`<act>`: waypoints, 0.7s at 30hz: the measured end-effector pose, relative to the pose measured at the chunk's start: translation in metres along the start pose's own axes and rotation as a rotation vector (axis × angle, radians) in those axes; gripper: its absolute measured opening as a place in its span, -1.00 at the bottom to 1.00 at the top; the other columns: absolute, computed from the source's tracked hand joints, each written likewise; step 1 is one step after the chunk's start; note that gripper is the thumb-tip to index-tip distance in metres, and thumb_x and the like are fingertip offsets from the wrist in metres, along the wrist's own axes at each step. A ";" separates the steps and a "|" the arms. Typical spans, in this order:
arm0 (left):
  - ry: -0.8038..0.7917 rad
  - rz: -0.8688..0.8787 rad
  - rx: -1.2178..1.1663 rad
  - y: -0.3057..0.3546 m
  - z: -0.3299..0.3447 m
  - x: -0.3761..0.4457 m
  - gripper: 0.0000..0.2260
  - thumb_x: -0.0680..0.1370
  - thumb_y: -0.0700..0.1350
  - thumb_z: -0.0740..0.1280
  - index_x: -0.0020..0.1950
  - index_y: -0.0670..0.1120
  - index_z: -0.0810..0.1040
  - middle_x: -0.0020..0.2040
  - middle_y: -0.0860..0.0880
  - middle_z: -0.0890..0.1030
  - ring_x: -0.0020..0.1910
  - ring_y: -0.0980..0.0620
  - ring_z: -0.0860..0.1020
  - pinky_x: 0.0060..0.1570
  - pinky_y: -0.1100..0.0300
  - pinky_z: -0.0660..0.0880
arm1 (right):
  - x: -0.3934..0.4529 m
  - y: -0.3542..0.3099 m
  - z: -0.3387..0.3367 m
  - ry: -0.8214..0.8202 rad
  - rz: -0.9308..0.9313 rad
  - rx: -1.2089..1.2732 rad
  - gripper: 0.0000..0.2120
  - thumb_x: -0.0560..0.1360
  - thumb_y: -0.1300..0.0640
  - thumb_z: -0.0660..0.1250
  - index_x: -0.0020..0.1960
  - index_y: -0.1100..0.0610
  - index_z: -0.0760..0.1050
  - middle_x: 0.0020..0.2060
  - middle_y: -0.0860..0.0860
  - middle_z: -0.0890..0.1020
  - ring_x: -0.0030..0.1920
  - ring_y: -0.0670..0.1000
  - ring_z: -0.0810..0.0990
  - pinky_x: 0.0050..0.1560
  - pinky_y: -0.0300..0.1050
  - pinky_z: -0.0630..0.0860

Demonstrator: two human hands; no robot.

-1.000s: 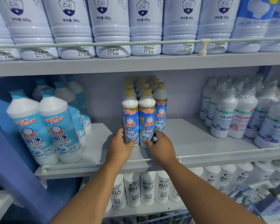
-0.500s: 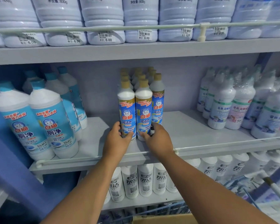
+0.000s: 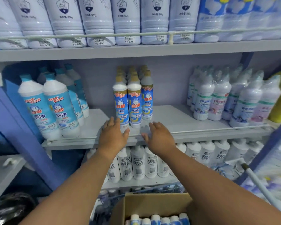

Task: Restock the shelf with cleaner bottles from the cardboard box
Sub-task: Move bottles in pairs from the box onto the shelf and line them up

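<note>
Your left hand (image 3: 113, 137) and right hand (image 3: 158, 138) hover at the near edge of the middle shelf (image 3: 177, 122), each grip spread open with fingers loose and holding nothing. The cleaner bottles (image 3: 134, 101) stand upright just beyond your fingertips, near the middle of that shelf, between your two hands and slightly farther in. Your left fingertips sit just beside the base of the leftmost front bottle; whether they touch it is hard to tell through the blur. Your right hand is a little apart from the bottles, to their right and nearer.

The bottles are slim and white with tan caps and blue labels showing a cat face and red characters, lined up in rows running toward the back wall. Below, at the near edge, the cardboard box (image 3: 152, 203) sits open with more bottle tops (image 3: 159, 219) showing inside.
</note>
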State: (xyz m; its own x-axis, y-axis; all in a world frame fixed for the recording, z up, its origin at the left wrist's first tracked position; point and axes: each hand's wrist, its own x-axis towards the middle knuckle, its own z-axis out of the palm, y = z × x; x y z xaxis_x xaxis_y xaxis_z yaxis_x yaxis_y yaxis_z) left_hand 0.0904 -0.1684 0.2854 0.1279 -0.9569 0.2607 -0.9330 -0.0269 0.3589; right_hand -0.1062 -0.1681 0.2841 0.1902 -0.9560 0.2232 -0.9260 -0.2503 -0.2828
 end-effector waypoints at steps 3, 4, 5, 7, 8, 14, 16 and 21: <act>-0.017 0.046 0.068 0.011 0.007 -0.034 -0.39 0.62 0.19 0.18 0.61 -0.03 0.17 0.62 -0.10 0.13 0.59 -0.13 0.06 0.54 -0.03 0.10 | -0.036 0.019 0.007 -0.034 -0.049 -0.004 -0.37 0.65 -0.18 0.10 0.60 0.13 0.15 0.60 0.11 0.16 0.60 0.15 0.06 0.58 0.07 0.06; -0.030 0.051 0.080 0.013 0.013 -0.046 -0.40 0.62 0.20 0.17 0.61 0.00 0.17 0.63 -0.07 0.11 0.60 -0.11 0.03 0.54 -0.02 0.09 | -0.050 0.026 0.010 -0.033 -0.076 0.000 -0.38 0.65 -0.17 0.11 0.60 0.12 0.15 0.61 0.10 0.11 0.61 0.15 0.03 0.57 0.09 0.04; -0.040 0.054 0.094 0.016 0.019 -0.058 -0.41 0.62 0.21 0.17 0.61 0.02 0.18 0.63 -0.05 0.11 0.60 -0.09 0.02 0.54 -0.03 0.09 | -0.063 0.033 0.013 -0.024 -0.104 0.008 -0.39 0.64 -0.16 0.13 0.60 0.11 0.17 0.62 0.10 0.10 0.61 0.16 0.04 0.57 0.10 0.06; -0.041 0.067 0.108 0.021 0.033 -0.083 -0.43 0.61 0.21 0.17 0.58 0.03 0.26 0.62 -0.07 0.17 0.59 -0.12 0.08 0.52 -0.07 0.16 | -0.089 0.048 0.021 -0.012 -0.151 0.032 -0.43 0.64 -0.14 0.17 0.57 0.10 0.26 0.61 0.10 0.15 0.60 0.17 0.11 0.54 0.12 0.12; -0.035 0.073 0.103 0.023 0.041 -0.095 -0.43 0.59 0.21 0.18 0.56 0.00 0.32 0.60 -0.10 0.22 0.58 -0.14 0.13 0.51 -0.09 0.19 | -0.101 0.054 0.025 -0.028 -0.165 0.039 -0.44 0.64 -0.13 0.16 0.57 0.09 0.28 0.60 0.10 0.18 0.60 0.17 0.12 0.54 0.13 0.12; -0.128 0.054 0.061 0.040 0.085 -0.164 -0.43 0.62 0.21 0.18 0.60 0.06 0.21 0.63 -0.02 0.14 0.60 -0.07 0.06 0.53 -0.05 0.13 | -0.159 0.092 0.061 -0.148 -0.146 0.052 -0.40 0.64 -0.18 0.07 0.58 0.09 0.22 0.60 0.12 0.17 0.61 0.15 0.07 0.57 0.17 0.12; -0.165 0.032 0.052 0.043 0.101 -0.183 -0.43 0.62 0.21 0.18 0.60 0.07 0.19 0.62 -0.03 0.14 0.60 -0.06 0.05 0.54 -0.02 0.12 | -0.176 0.103 0.074 -0.209 -0.120 0.048 -0.40 0.65 -0.18 0.09 0.60 0.08 0.19 0.61 0.11 0.13 0.62 0.14 0.04 0.57 0.15 0.11; -0.269 -0.029 0.034 0.036 0.139 -0.222 -0.41 0.60 0.25 0.17 0.59 0.08 0.21 0.62 -0.03 0.15 0.60 -0.07 0.05 0.52 -0.08 0.19 | -0.211 0.115 0.103 -0.373 -0.085 0.000 -0.38 0.66 -0.19 0.03 0.63 0.05 0.05 0.63 0.09 0.03 0.62 0.11 -0.06 0.59 0.08 -0.01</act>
State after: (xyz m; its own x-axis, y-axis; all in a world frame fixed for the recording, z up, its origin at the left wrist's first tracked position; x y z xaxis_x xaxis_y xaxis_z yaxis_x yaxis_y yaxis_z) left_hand -0.0184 0.0033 0.1162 0.0648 -0.9979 0.0017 -0.9417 -0.0606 0.3311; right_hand -0.2194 -0.0114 0.1080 0.3720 -0.9218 -0.1087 -0.9018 -0.3313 -0.2774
